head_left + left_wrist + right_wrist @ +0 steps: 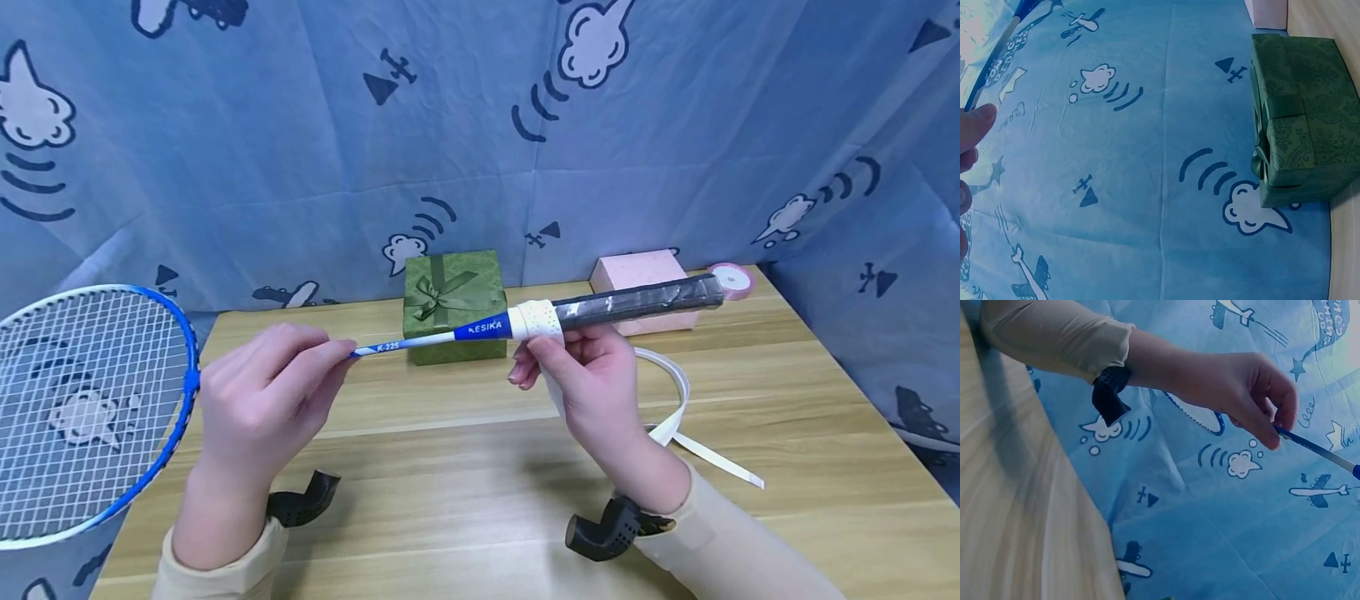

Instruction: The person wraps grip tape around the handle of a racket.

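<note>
Here, at the far left, the strung head (90, 400) of a blue-and-white badminton racket (427, 339) is running past the edge of the view. Next, the left hand (273, 392) is pinching the slim shaft between thumb and fingers, while a black device (303, 500) is sitting at its wrist. Beyond the shaft, a green box (456, 310) with a ribbon bow is standing on the wooden counter (450, 467), close to the patterned blue cloth (480, 150) that is hanging behind. The racket is being held above the counter, its blue cone leading into white tape (538, 321) that is wrapping the start of the grip. There the right hand (592, 379) is gripping that tape, its thumb pressing on it and its fingers curling beneath. The dark handle (641, 302) is pointing right, partly covering a pink box (641, 267). Beside the right wrist, a white strip (720, 460) is looping, its end reaching over the counter. Farthest right, a pink-and-white roll (731, 282) is resting near the back corner.
</note>
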A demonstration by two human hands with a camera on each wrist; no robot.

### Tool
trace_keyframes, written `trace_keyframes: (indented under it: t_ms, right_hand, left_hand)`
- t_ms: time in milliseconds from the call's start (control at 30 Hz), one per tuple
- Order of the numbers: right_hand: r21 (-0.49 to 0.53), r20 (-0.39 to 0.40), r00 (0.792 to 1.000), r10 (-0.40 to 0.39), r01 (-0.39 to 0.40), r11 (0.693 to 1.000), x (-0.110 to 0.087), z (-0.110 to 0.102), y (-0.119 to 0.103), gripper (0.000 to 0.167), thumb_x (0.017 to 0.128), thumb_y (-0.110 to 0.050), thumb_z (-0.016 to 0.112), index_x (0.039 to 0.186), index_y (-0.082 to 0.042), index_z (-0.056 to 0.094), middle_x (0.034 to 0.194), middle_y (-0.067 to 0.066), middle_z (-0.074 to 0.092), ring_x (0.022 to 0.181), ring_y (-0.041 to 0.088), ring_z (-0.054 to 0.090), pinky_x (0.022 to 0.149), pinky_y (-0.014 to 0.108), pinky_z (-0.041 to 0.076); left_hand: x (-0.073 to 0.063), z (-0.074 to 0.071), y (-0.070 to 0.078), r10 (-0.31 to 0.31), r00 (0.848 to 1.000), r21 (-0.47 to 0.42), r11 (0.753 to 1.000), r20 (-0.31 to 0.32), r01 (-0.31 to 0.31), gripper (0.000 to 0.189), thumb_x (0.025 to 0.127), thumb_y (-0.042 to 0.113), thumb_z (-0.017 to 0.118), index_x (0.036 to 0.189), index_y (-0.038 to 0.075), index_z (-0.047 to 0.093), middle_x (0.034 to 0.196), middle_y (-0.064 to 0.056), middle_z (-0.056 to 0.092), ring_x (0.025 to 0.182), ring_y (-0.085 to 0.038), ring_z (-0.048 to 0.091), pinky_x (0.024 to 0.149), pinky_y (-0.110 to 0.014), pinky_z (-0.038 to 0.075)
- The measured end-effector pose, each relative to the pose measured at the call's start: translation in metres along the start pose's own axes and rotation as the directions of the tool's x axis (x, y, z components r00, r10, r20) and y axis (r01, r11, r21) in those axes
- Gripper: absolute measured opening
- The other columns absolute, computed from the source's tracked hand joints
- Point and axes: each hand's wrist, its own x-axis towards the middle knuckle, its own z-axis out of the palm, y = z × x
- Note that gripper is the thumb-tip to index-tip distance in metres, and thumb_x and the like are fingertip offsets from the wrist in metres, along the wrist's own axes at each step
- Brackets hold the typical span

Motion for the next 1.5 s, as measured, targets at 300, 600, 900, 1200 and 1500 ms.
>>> trace_keyframes:
  t_ms: [300,600,900,1200,1500]
  right_hand:
    - [0.066,0.092,0.994,-0.053,0.047,0.997,0.0030,-0.0048,0.0036,0.030,0.099,0.002,0.064,0.130,0.000,0.063,0.094,0.010,0.076,0.073,0.020,0.076,0.060,0.031,0.061]
    - [0.001,0.037,0.998,-0.051,0.051,0.999,0.0034,-0.0052,0.0041,0.023,0.099,0.012,0.055,0.108,-0.004,0.069,0.086,0.008,0.077,0.068,0.019,0.075,0.058,0.031,0.060]
    - [-0.057,0.055,0.998,-0.017,0.020,0.998,-0.0007,-0.0029,0.0061,0.012,0.102,0.007,0.055,0.096,-0.003,0.056,0.070,0.005,0.074,0.049,0.014,0.067,0.036,0.027,0.042]
    - [-0.097,0.094,0.986,-0.141,0.150,0.984,-0.0020,-0.0042,0.0085,0.027,0.108,-0.002,0.047,0.091,0.018,0.053,0.080,0.005,0.073,0.056,0.016,0.068,0.043,0.027,0.049]
    - [-0.187,0.022,0.996,-0.092,0.095,0.978,-0.0009,-0.0057,0.0084,0.017,0.105,0.005,0.051,0.094,0.009,0.064,0.076,0.005,0.074,0.059,0.017,0.071,0.054,0.030,0.058]
  left_hand:
    - [-0.0004,-0.0040,-0.0014,0.008,0.999,-0.061,0.998,0.032,-0.006,0.025,0.100,0.014,0.069,0.081,0.001,0.080,0.069,-0.007,0.070,0.051,-0.025,0.059,0.043,-0.039,0.046]
    - [-0.0010,-0.0077,-0.0015,0.005,0.996,-0.066,0.998,0.089,0.001,0.027,0.102,0.019,0.067,0.086,0.000,0.080,0.071,-0.008,0.071,0.054,-0.023,0.064,0.046,-0.038,0.050]
    - [-0.0037,-0.0074,-0.0031,-0.002,0.995,-0.011,1.000,0.103,0.003,0.027,0.102,0.020,0.067,0.088,0.001,0.080,0.070,-0.008,0.071,0.052,-0.023,0.063,0.043,-0.038,0.047]
    - [-0.0010,-0.0079,-0.0032,-0.004,0.995,0.003,1.000,0.101,0.004,0.028,0.103,0.021,0.067,0.089,0.000,0.079,0.070,-0.007,0.071,0.050,-0.023,0.063,0.041,-0.037,0.046]
    - [-0.0006,-0.0096,-0.0038,0.031,0.992,-0.015,0.999,0.124,-0.030,0.032,0.104,0.023,0.065,0.086,-0.001,0.078,0.067,-0.007,0.067,0.045,-0.019,0.055,0.038,-0.032,0.041]
